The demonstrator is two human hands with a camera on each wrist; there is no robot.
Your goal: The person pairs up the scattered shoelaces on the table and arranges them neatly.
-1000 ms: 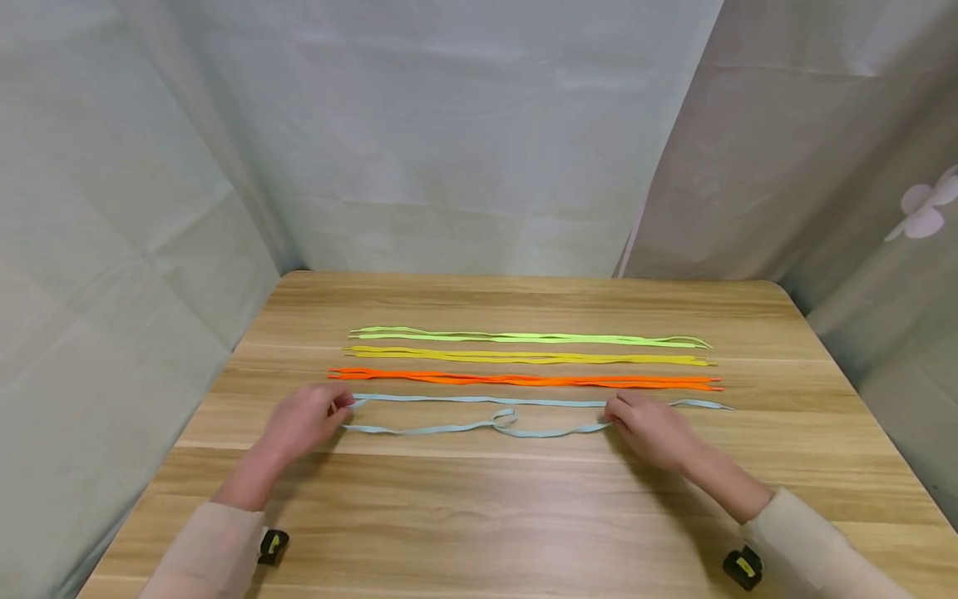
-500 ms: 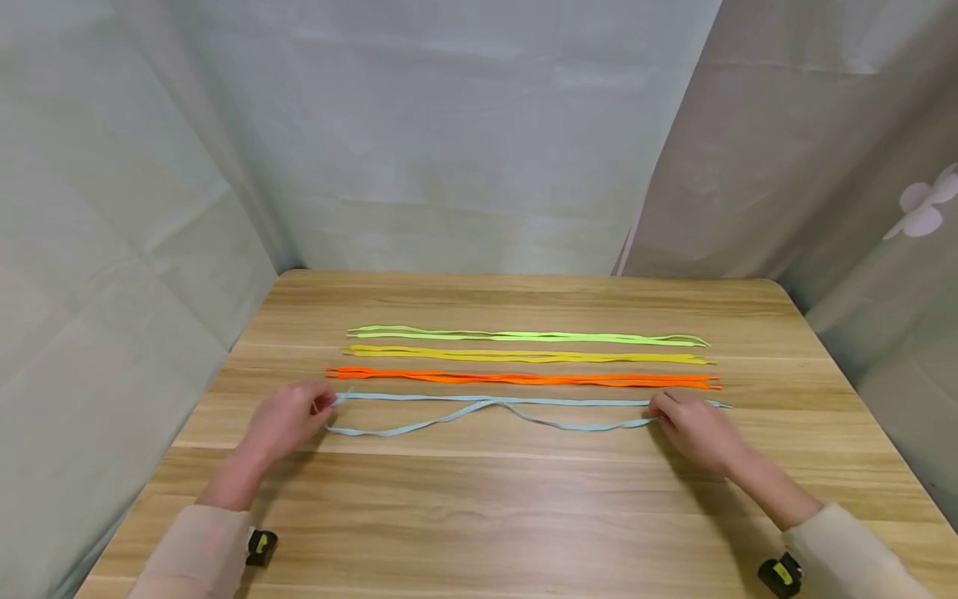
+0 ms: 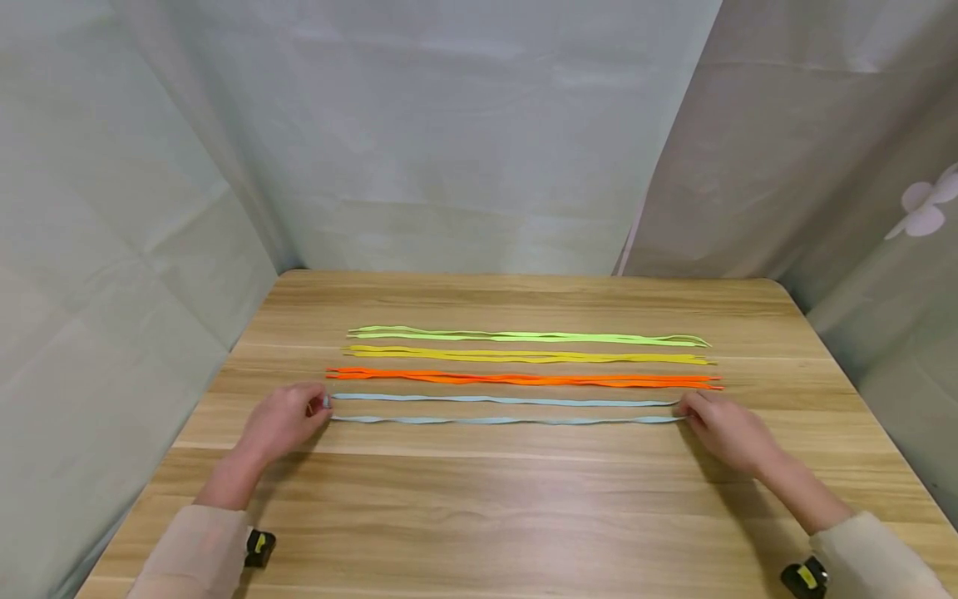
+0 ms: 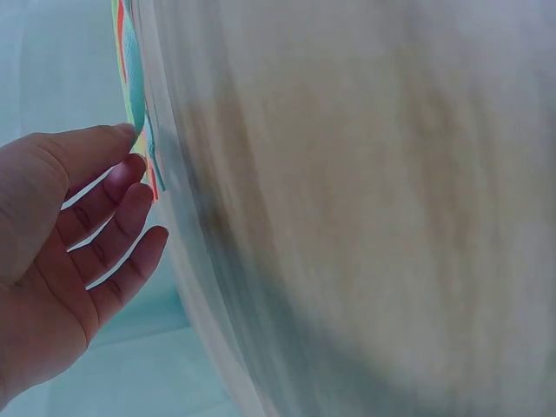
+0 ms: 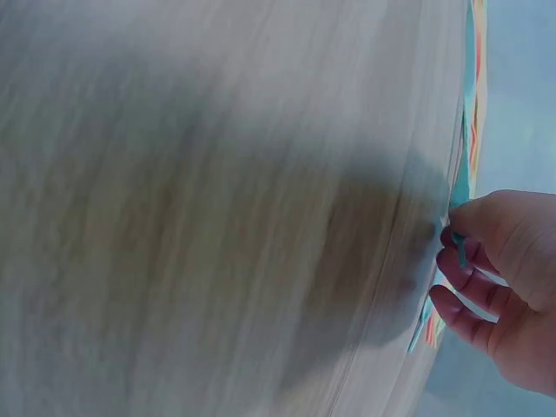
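Note:
Two light blue strands of shoelace run left to right across the table, nearly parallel. My left hand [image 3: 283, 419] pinches the left end of the near blue shoelace [image 3: 494, 421] between thumb and index finger. At its other end, my right hand [image 3: 728, 433] pinches it too, and a short blue tip [image 5: 461, 252] sticks out below the thumb in the right wrist view. The near strand is drawn almost straight, with slight twists. Just behind it lies the far blue shoelace [image 3: 494, 400], its right end hidden by my right hand.
Behind the blue strands lie orange shoelaces [image 3: 524, 379], then yellow shoelaces [image 3: 524, 356], then lime-green shoelaces [image 3: 524, 337], all roughly parallel. They rest on a wood-grain table [image 3: 479, 516]. Pale curtains [image 3: 464, 150] enclose its back and sides.
My right hand has slid rightward along the near blue shoelace, and my left hand has shifted slightly left. The small loop in its middle has opened out and the strand has straightened.

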